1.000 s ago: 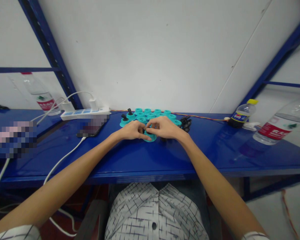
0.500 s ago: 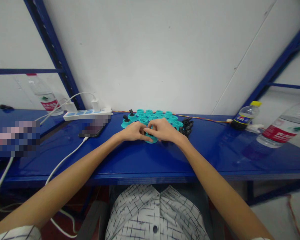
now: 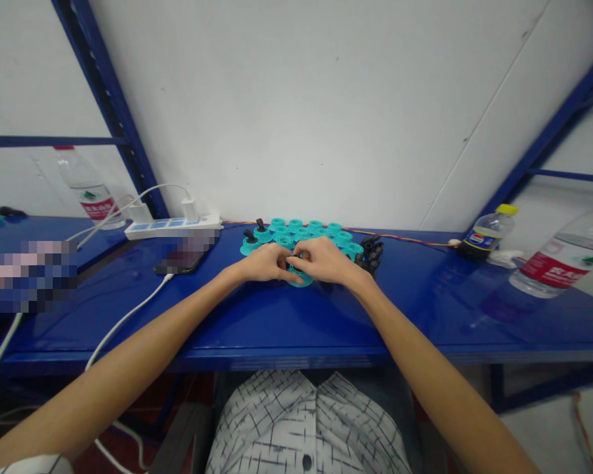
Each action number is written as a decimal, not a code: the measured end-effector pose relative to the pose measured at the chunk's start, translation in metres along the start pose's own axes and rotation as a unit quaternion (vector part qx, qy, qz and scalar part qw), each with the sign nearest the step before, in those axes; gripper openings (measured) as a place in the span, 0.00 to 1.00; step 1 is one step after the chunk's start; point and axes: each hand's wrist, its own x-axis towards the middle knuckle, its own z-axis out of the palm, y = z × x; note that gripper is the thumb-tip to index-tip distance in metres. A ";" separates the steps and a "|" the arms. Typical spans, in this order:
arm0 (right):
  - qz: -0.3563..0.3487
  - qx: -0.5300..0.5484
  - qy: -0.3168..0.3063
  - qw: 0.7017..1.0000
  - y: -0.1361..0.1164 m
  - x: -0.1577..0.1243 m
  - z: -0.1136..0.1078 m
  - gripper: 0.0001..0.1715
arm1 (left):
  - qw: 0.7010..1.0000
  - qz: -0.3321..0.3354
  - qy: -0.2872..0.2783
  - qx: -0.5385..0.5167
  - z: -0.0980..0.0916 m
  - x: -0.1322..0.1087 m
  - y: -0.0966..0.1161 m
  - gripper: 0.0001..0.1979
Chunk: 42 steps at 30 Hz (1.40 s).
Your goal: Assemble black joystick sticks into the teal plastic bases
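Note:
My left hand (image 3: 268, 263) is closed around the left side of a round teal plastic base (image 3: 302, 280) that stands on the blue table. From the right, my right hand (image 3: 325, 258) pinches at the top of the same base, where a bit of a small black plastic part shows between the fingertips. Much of the base and part is hidden by my fingers. Just behind my hands stand several similar teal bases (image 3: 315, 226). Two at the left, one of them this teal base (image 3: 248, 249), carry an upright black part (image 3: 250, 235). Several loose black parts (image 3: 370, 253) lie heaped beyond my right hand.
On the left lie a phone (image 3: 190, 253) with a white cable and a power strip (image 3: 172, 225). A cola bottle (image 3: 487, 234) and a large water bottle (image 3: 556, 263) stand at the right. Thin coloured wires run along the wall behind the bases.
The black part at the top of the base shows more between my fingers now. My hands stay at the same base; the whole view has shifted slightly.

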 end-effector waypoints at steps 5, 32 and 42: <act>0.028 -0.045 0.010 0.999 -0.004 0.003 0.003 0.17 | 1.000 0.011 0.006 0.011 0.001 0.001 -0.004 0.24; 0.027 -0.015 0.027 0.999 -0.003 0.004 0.010 0.12 | 1.000 -0.003 0.013 -0.002 0.003 0.000 -0.001 0.25; 0.043 -0.057 0.016 0.997 -0.005 0.006 0.012 0.14 | 1.000 -0.013 0.015 -0.008 0.004 0.000 -0.006 0.25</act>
